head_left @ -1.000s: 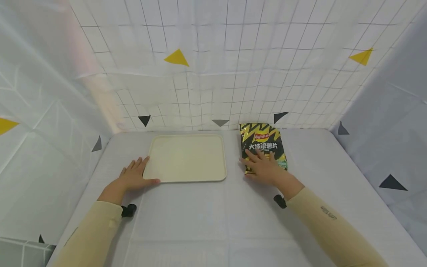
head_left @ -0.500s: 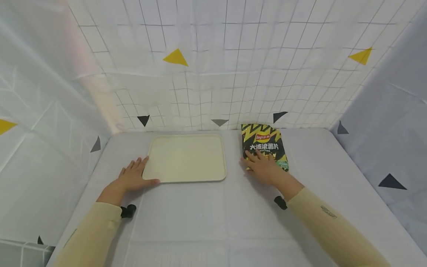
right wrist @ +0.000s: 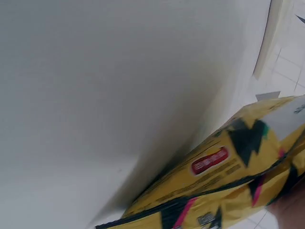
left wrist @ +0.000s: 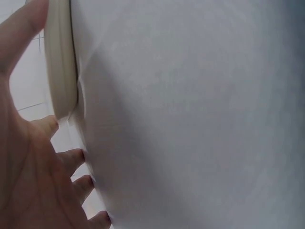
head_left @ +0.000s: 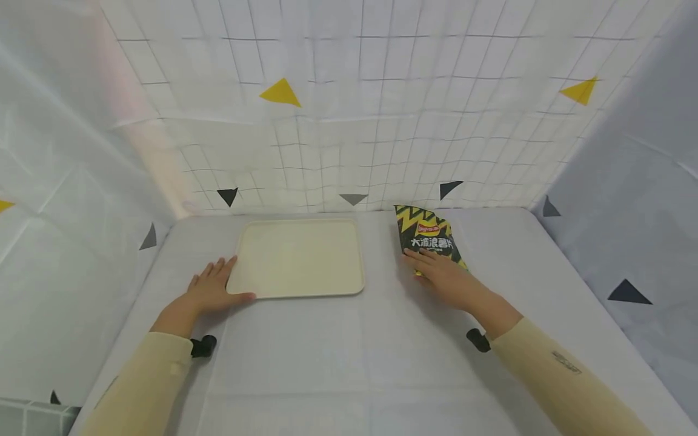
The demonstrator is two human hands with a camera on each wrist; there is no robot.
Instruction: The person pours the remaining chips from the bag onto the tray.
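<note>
Cream rectangular tray [head_left: 297, 257]: left hand [head_left: 209, 293] spread wide, touching corner. Right hand [head_left: 444, 281] grips glossy yellow-black chip bag [head_left: 428, 233]; slick wrapper could slip if grip loosens.

both arms [head_left: 136, 387] are stretched forward; the left hand [head_left: 210, 293] splays its fingers, thumb out sideways; the right hand [head_left: 444, 280] keeps its fingers close together, grip unclear.
</note>
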